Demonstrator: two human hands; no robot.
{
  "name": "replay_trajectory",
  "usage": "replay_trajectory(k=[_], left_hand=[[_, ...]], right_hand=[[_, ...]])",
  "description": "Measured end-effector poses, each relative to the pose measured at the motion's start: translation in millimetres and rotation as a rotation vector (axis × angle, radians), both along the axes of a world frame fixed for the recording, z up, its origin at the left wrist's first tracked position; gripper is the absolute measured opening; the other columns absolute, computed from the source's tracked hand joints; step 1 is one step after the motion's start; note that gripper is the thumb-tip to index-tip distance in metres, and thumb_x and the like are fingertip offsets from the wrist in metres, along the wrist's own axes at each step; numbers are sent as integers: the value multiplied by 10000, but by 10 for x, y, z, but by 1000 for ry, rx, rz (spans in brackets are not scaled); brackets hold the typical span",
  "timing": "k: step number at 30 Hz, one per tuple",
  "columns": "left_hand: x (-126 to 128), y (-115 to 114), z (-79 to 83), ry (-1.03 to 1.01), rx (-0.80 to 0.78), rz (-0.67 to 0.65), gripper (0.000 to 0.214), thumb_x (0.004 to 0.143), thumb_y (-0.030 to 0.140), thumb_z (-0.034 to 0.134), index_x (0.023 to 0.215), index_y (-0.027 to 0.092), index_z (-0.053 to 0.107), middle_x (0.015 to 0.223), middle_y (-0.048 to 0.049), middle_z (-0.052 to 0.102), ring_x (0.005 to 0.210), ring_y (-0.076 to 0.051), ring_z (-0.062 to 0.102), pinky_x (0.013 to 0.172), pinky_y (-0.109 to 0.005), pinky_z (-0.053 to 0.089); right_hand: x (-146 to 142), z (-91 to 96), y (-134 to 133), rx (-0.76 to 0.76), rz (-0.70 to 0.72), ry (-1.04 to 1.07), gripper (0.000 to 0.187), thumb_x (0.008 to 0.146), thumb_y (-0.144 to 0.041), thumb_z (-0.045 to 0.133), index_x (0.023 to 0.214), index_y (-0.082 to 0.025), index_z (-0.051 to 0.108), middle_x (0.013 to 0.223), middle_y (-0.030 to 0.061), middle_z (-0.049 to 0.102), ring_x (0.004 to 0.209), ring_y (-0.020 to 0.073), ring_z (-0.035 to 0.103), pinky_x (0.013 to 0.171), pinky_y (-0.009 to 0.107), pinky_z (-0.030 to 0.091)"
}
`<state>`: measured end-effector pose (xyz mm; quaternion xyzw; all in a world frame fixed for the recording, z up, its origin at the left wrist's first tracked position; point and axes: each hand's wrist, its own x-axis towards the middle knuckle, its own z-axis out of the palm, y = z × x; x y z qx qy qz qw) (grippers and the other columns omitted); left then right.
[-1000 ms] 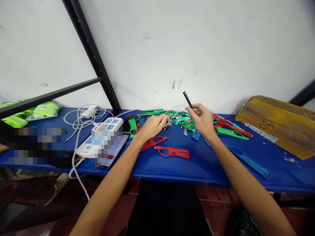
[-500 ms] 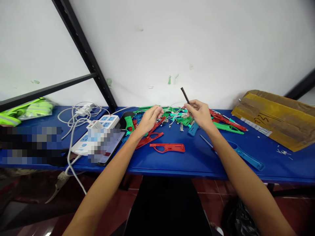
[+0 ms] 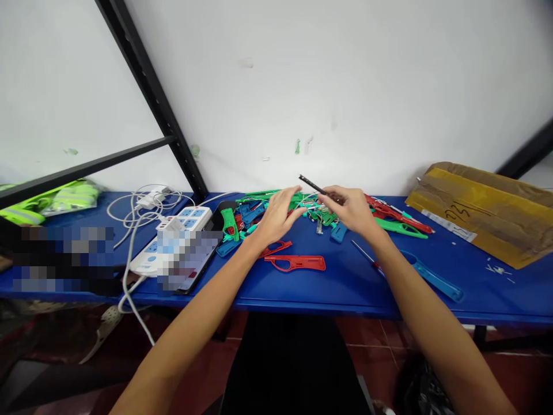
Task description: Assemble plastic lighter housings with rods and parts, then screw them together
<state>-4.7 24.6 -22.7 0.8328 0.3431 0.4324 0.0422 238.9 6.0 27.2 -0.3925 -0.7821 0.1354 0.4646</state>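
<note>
My right hand point(image 3: 351, 208) is closed around one end of a slim black lighter shell point(image 3: 311, 184), whose free end tilts up to the left. The fingers of my left hand point(image 3: 279, 216) are stretched and apart, with nothing between them. It hovers just left of the black shell, over a pile of green lighter shells point(image 3: 296, 200) and small parts. Nearer the front edge, a red lighter shell half point(image 3: 302, 263) lies flat. A blue shell half point(image 3: 436, 278) and a thin metal rod point(image 3: 364, 251) lie by my right forearm, which partly covers them.
On the left are a white power strip point(image 3: 175, 239) with coiled cables and a phone point(image 3: 201, 259). A taped cardboard box point(image 3: 484, 213) stands at the right. Behind, a black shelf post point(image 3: 151, 92) leans across the white wall point(image 3: 345, 75).
My left hand has opened and moved slightly right. The black shell in my right hand has swung down from steep to a flatter leftward tilt.
</note>
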Motion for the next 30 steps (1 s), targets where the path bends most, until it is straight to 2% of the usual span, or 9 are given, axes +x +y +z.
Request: replay_trajectory(k=[3, 7, 10, 13, 16, 20, 23, 26, 30], left_hand=[[119, -64, -26, -98, -163, -88, 472, 1099, 487, 601, 1488, 220, 576, 1476, -146, 700, 1396, -317, 647, 1226, -493, 453], [100, -79, -62, -310, -306, -170, 584, 1073, 452, 646, 1590, 259, 454, 1466, -130, 703, 1343, -269, 690, 1160, -435, 523], [44, -93, -18, -422, -246, -120, 540, 1108, 420, 562, 1607, 270, 421, 1385, -117, 744, 1296, -233, 708, 1161, -418, 517], [10, -104, 34, -446, -181, -63, 314, 1115, 403, 537, 1360, 231, 630, 1250, -101, 796, 1183, -229, 749, 1112, -399, 533], [-7, -100, 51, -434, -195, -33, 239, 1101, 409, 573, 1145, 214, 705, 1042, -68, 824, 1038, -227, 773, 1045, -387, 549], [-34, -85, 49, -483, -230, -41, 248, 1084, 421, 605, 1127, 215, 736, 908, -30, 805, 972, -208, 761, 1032, -372, 547], [-53, -81, 58, -510, -222, -13, 235, 1068, 405, 634, 1106, 219, 773, 903, -30, 809, 972, -206, 751, 1038, -377, 542], [-62, -81, 72, -531, -220, -6, 224, 1055, 394, 657, 1086, 221, 795, 883, -31, 807, 935, -203, 748, 989, -373, 555], [-68, -78, 84, -564, -252, -8, 234, 1046, 411, 669, 1080, 220, 799, 857, -22, 799, 862, -183, 736, 894, -344, 566]], right_hand=[[-88, -50, -5, 39, 45, -115, 295, 1036, -472, 659, 1032, -235, 833, 837, 35, 790, 703, 201, 659, 659, 333, 440], [-99, -115, 37, 93, 4, -254, 261, 1040, -432, 652, 1087, -265, 847, 909, 66, 826, 745, 245, 711, 694, 354, 450], [-63, -151, 74, 114, -74, -338, 267, 1057, -424, 633, 1121, -277, 847, 970, 77, 845, 806, 269, 743, 706, 361, 466], [-42, -172, 97, 112, -81, -390, 281, 1074, -413, 610, 1142, -266, 839, 990, 87, 846, 824, 277, 750, 724, 371, 489], [-46, -194, 115, 106, -25, -368, 262, 1076, -391, 606, 1145, -247, 815, 1022, 104, 839, 869, 286, 752, 790, 394, 527], [-47, -244, 155, 96, 71, -255, 277, 1022, -299, 653, 1286, -231, 702, 1179, 126, 804, 1016, 293, 747, 898, 414, 567], [-30, -261, 179, 112, 78, -226, 259, 1004, -218, 604, 1254, -212, 669, 1174, 127, 774, 960, 265, 730, 875, 397, 568], [-10, -240, 171, 155, 89, -275, 185, 1052, -261, 579, 1169, -208, 713, 1120, 127, 773, 928, 268, 718, 855, 401, 558], [-4, -202, 126, 217, 25, -408, 306, 1128, -351, 522, 1257, -229, 771, 1196, 138, 788, 1025, 302, 732, 883, 419, 547]])
